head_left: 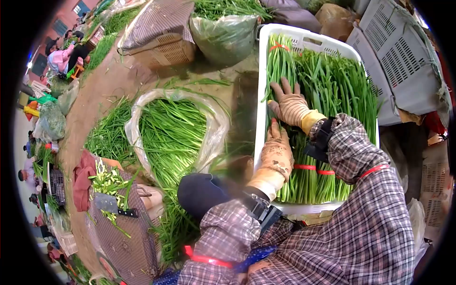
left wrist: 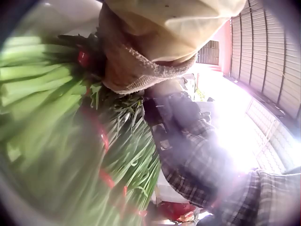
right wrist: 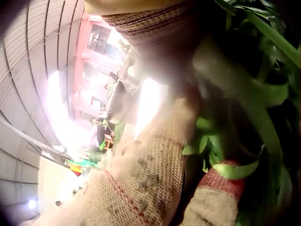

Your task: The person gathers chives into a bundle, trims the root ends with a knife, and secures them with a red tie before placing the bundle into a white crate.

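**Both gloves flat on the chives, along the crate's left wall**

My left hand [head_left: 277, 154] and right hand [head_left: 290, 108] wear knitted, soil-stained work gloves. Both lie flat, fingers straight, on the chive bundles [head_left: 337, 90] packed in the white plastic crate [head_left: 264, 57]. Neither grips anything. The right hand's fingers are fanned wide, and the left's lie closer together.

Both hands press down beside the crate's left wall. The left hand is closer to the near edge. The right hand sits just beyond it, so that my left fingertips almost reach the right glove's heel.

The bundles run lengthwise from near edge to far edge, pale cut ends toward me and limp leaf tips away. They lie under my palms and spread to my right, parallel with my fingers. Red bands [head_left: 311, 167] cinch them close to the cut ends. The stalks look smooth, slim and tightly laid, and the crate's walls are slotted.

On the ground past the crate's left side, a clear plastic bag [head_left: 213, 118] holds loose greens. A cleaver [head_left: 105, 203] rests on a woven mat [head_left: 128, 247] among trimmings.
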Demonstrator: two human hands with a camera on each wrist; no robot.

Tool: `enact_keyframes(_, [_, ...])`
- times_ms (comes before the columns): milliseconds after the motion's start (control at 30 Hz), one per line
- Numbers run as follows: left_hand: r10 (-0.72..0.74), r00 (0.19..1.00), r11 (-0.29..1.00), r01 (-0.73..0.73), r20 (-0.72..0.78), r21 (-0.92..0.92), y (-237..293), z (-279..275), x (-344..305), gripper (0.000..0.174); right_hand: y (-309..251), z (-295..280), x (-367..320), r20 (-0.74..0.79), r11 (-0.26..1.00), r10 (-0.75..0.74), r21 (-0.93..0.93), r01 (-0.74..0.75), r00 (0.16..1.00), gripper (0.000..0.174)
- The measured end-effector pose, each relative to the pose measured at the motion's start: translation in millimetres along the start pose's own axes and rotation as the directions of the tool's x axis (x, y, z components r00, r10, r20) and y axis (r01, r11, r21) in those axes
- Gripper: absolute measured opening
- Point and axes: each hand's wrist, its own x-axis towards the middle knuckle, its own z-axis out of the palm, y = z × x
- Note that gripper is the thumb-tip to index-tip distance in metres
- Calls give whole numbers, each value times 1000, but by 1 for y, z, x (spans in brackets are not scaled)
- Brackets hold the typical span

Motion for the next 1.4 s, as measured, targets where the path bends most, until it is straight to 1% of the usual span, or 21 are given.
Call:
enact_keyframes(67, [25, 998, 998, -22, -65, 51, 1, -2, 0, 64, -16, -7, -6, 34, 994, 78, -81, -75, 996, 66])
enact_keyframes(133, [-25, 996, 993, 16, 82, 114, 3, -7, 8, 61, -3, 31, 3, 7, 989, 77, -125, -75, 997, 68])
enact_keyframes(233, [-280, 960, 890, 261, 3, -374, 1, 7, 28, 61, -9, 33, 6, -44, 984, 31, -176, -39, 999, 71])
enact_keyframes(267, [-290, 957, 889, 260, -23, -377, 1, 3, 23, 61, -23, 10, 7, 133, 978, 146, -171, -123, 980, 71])
enact_keyframes(300, [-114, 993, 993, 113, 30, 33, 2, 3, 13, 62, -22, 10, 10, 115, 978, 128, -180, -106, 985, 71])
enact_keyframes(333, [13, 986, 905, -83, 167, 418, 3, 2, -4, 63, -15, 19, 8, 112, 978, 113, -188, -91, 987, 71])
enact_keyframes(367, [61, 990, 958, -93, 124, 273, -1, 4, -23, 65, -18, 19, 11, 91, 948, 94, -313, -61, 991, 72])
enact_keyframes(433, [63, 988, 963, -97, 141, 251, -13, -11, -59, 68, -14, 22, 4, 60, 960, 81, -274, -62, 995, 74])
enact_keyframes(533, [427, 873, 868, -322, 237, -378, -49, -66, -121, 66, -4, 36, 27, 42, 942, 65, -331, -47, 997, 75])
enact_keyframes(567, [443, 864, 859, -332, 239, -390, -65, -71, -139, 66, 1, 39, 29, 12, 930, 51, -364, -44, 999, 76])
enact_keyframes(600, [583, 789, 417, -496, -195, -761, -85, -76, -156, 68, -22, 14, 8, 62, 969, 115, -228, -98, 991, 75])
enact_keyframes(700, [408, 615, -103, -703, -675, -703, -114, -128, -197, 65, -25, 10, -28, 103, 966, 32, -257, -5, 994, 73])
enact_keyframes(733, [239, 810, 256, -585, -535, -770, -123, -144, -216, 66, -27, 13, -41, 103, 957, 20, -290, 10, 995, 71])
enact_keyframes(767, [0, 910, 558, -343, -414, -756, -132, -156, -230, 67, -29, 19, -54, 70, 953, 9, -304, 13, 998, 70])
enact_keyframes(800, [-270, 904, 749, -20, -332, -662, -139, -159, -238, 69, -29, 26, -61, 35, 948, -4, -319, 15, 999, 69])
enact_keyframes(900, [-312, 903, 625, -39, -295, -779, -151, -148, -246, 61, -22, 48, -61, -108, 941, -68, -337, 28, 992, 68])
enact_keyframes(1000, [-295, 928, 670, 31, -228, -742, -154, -142, -245, 70, -24, 59, -60, -134, 927, -77, -373, 22, 988, 67])
enact_keyframes(1067, [-262, 941, 661, 14, -214, -750, -154, -144, -239, 63, -25, 65, -60, -195, 944, -104, -328, 35, 975, 66])
enact_keyframes(1133, [-209, 938, 687, -59, -275, -724, -153, -151, -234, 62, -37, 46, -59, -30, 949, 16, -313, -25, 999, 66])
enact_keyframes(1300, [-262, 884, 663, -126, -387, -738, -141, -162, -274, 52, -35, 30, -66, -35, 977, -20, -212, 12, 999, 65])
enact_keyframes(1400, [-407, 825, 687, -6, -391, -727, -159, -153, -318, 51, -26, 4, -89, 103, 964, -242, -88, 252, 965, 59])
